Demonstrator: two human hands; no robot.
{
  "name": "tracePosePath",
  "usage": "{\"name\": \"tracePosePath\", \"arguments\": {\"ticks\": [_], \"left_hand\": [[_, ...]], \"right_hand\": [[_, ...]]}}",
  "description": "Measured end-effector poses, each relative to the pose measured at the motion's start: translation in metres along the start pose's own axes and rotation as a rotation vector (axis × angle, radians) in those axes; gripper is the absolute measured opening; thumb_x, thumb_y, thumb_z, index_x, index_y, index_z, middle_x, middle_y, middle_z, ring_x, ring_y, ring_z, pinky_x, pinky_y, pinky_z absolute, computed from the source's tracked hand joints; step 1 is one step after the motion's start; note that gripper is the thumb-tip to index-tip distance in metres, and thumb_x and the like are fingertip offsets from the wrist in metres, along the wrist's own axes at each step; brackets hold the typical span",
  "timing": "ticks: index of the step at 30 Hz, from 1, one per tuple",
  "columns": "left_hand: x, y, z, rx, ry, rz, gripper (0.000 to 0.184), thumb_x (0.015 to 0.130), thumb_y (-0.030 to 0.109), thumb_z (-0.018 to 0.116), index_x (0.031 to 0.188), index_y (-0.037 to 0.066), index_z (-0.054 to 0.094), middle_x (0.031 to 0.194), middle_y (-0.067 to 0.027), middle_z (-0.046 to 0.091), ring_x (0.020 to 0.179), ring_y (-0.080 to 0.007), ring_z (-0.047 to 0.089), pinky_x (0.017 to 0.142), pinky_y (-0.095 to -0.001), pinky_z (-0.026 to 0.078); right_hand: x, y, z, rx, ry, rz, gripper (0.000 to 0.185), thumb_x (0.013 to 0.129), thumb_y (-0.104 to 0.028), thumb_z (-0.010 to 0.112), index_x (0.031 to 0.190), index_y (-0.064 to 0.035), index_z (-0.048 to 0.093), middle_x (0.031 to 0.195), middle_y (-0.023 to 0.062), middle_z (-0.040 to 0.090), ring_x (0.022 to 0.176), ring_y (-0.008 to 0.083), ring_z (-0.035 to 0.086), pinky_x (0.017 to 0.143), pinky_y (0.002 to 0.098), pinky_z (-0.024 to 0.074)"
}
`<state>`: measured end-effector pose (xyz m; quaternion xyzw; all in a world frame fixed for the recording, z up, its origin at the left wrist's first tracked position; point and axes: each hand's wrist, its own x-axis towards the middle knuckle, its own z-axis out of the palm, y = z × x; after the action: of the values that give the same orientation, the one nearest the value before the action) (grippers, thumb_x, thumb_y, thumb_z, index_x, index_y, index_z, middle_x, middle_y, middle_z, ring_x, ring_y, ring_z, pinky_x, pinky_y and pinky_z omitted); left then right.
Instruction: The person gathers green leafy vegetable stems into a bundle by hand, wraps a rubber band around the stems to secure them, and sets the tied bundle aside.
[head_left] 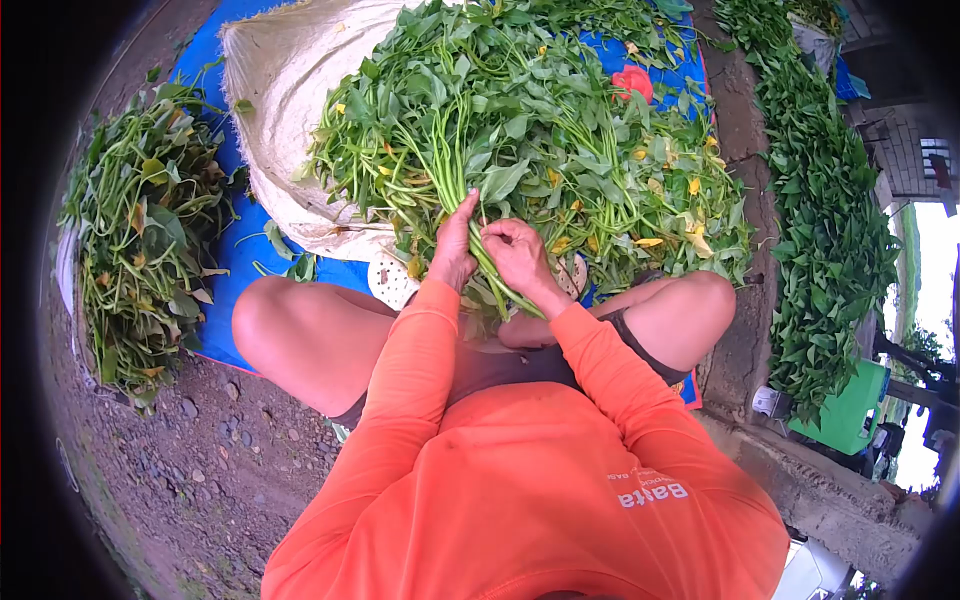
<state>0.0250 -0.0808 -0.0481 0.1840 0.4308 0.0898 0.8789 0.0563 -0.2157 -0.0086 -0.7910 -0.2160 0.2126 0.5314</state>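
My left hand (pixel 457 243) is wrapped round a bundle of long green stems (pixel 485 262), whose leafy tops fan out away from me. Close on its right, my right hand (pixel 518 262) has its fingers bent and pressed together against the same bundle; a thin strand shows between the hands, too small to make out. The cut ends of the stems point down toward my lap. Just beyond both hands lies a large heap of leafy greens (pixel 540 110) with some yellow leaves in it.
A pale woven sack (pixel 285 130) lies on a blue sheet (pixel 235 300). Discarded-looking greens (pixel 150 240) are piled at the left. Bundled greens (pixel 825 220) line the right side near a green plastic container (pixel 850 410). A red object (pixel 632 82) sits in the heap.
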Motion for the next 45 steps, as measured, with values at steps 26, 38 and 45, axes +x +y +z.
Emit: {"name": "tracePosePath", "arguments": {"ticks": [26,38,45], "left_hand": [[-0.057,0.085,0.037,0.155,-0.359,0.121,0.020,0.100,0.029,0.078,0.107,0.014,0.067,0.076,0.0013,0.059,0.064,-0.0109,0.059,0.058,-0.0250,0.055],[-0.055,0.105,0.035,0.120,-0.110,0.299,0.025,0.096,0.031,0.084,0.096,0.013,0.067,0.070,0.0030,0.054,0.053,-0.0103,0.052,0.048,-0.0237,0.047],[-0.063,0.115,0.034,-0.037,-0.325,0.253,0.028,0.104,0.031,0.073,0.129,0.018,0.067,0.081,0.0024,0.066,0.059,-0.0102,0.057,0.056,-0.0299,0.053]], "right_hand": [[-0.029,-0.113,-0.115,-0.354,-0.223,-0.472,0.029,0.090,-0.004,0.072,0.118,-0.0043,0.079,0.121,0.0125,0.066,0.108,0.0296,0.063,0.097,0.0385,0.0525],[-0.065,-0.141,-0.156,-0.545,-0.380,-0.242,0.009,0.093,-0.010,0.062,0.093,-0.0028,0.068,0.088,0.0195,0.069,0.089,0.0436,0.068,0.080,0.0525,0.0534],[-0.026,-0.081,-0.180,-0.150,-0.104,0.002,0.012,0.104,-0.013,0.066,0.104,-0.0020,0.071,0.097,0.0076,0.078,0.084,0.0215,0.071,0.075,0.0368,0.0560]]}}
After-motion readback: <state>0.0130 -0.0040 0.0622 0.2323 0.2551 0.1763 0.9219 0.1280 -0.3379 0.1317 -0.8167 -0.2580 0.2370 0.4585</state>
